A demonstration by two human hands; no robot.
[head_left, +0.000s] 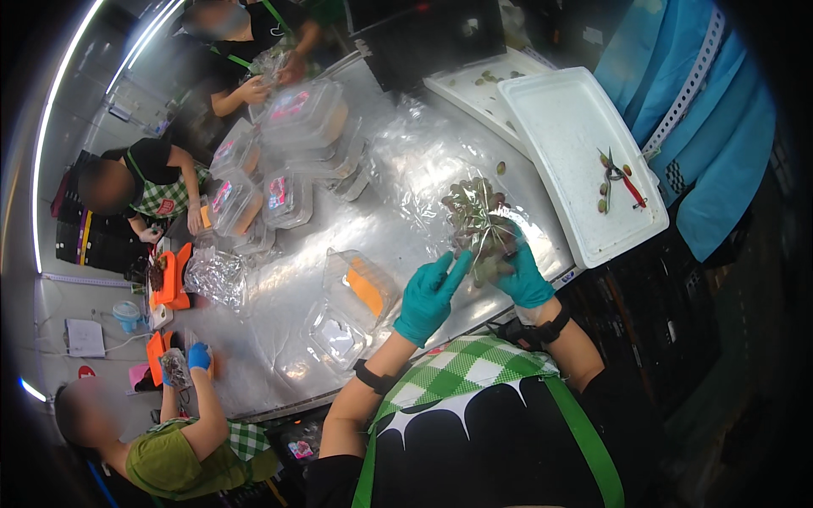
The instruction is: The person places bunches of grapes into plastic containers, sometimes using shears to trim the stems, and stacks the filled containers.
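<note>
The left hand's (426, 298) fingers are outstretched and slightly apart, index tip at the grapes (474, 203); the right hand's (527, 273) curl against their right side, how firmly I cannot tell. The grapes lie among clear film (405, 165) on the metal table (271, 339). Rightward, a white tray (559, 110) holds red-handled shears (633, 191). Leftward sits a clear box (383, 309) with an orange slip (364, 286); beyond, stacked boxes (296, 137) bear pink labels (292, 103), their print too small to read.

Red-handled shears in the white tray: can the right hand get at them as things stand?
Probably yes: the shears lie uncovered in the open tray beyond the right hand, which would first have to leave the grapes it handles.
</note>
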